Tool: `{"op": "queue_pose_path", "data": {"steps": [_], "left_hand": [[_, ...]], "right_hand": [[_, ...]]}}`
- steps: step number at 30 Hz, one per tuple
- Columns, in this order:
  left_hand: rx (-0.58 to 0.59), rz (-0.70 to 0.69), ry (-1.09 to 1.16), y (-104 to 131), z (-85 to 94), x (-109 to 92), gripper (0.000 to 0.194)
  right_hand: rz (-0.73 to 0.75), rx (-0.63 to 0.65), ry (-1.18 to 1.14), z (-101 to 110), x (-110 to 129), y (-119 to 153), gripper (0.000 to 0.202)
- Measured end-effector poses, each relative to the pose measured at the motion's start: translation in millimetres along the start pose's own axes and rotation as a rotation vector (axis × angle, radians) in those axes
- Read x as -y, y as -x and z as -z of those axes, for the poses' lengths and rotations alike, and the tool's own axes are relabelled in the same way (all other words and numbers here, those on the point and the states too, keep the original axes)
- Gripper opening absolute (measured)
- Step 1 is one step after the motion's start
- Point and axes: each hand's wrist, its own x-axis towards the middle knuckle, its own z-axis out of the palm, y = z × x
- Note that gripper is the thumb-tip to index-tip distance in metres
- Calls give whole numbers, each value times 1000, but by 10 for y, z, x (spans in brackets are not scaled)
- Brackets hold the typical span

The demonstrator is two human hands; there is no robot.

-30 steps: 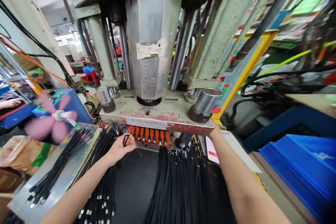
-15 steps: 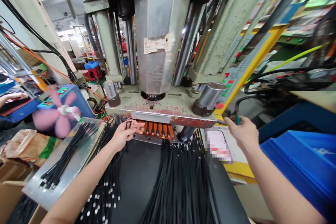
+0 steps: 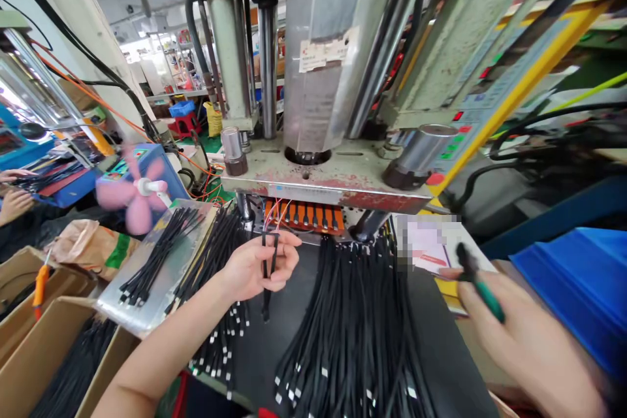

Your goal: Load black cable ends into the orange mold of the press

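Note:
My left hand [image 3: 262, 264] is closed on a black strip [image 3: 266, 304] that loops up between its fingers, just in front of the press [image 3: 323, 192]. An orange mould [image 3: 304, 215] holding several black connectors lies under the press plate, behind that hand. In my right hand [image 3: 509, 326], at the right, is a tool [image 3: 484, 294] with a green handle and dark head, blurred by motion. Between the hands, a thick bundle of black cables [image 3: 353, 313] hangs from below the mould over the dark work surface [image 3: 279, 339].
More cables lie on a metal tray [image 3: 132, 300] at the left, beside a pink fan [image 3: 142, 189] and cardboard boxes [image 3: 63, 339]. A blue bin [image 3: 578, 281] stands at the right. Another person's hands [image 3: 14, 202] show at the far left.
My left hand has drawn back from the mould with the black strip. My right hand has come down and nearer with the green-handled tool. The view has shifted.

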Motion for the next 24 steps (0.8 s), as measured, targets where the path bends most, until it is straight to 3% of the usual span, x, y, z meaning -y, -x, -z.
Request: {"op": "queue_pose_path", "data": {"steps": [4,7,10,14,20,24], "left_hand": [[-66,51,87,63,-77,103,43],[-126,14,105,107,-127,232,19],[-175,-28,33,171,-193,364,17],[-190,7,-36,241,-291,480,29],[-190,34,1,260,-331,523,31],[-198,74,-9,264,-317,524,28]], "right_hand": [[267,112,-28,-161,706,146,27],[417,26,150,-286,1145,238,42],[512,-97,280,-346,1413,293,47],[529,-167,322,-370,1538,357,40],[482,-142,448,-360,1559,440,40],[491,-114,460,-338,1551,444,27]]}}
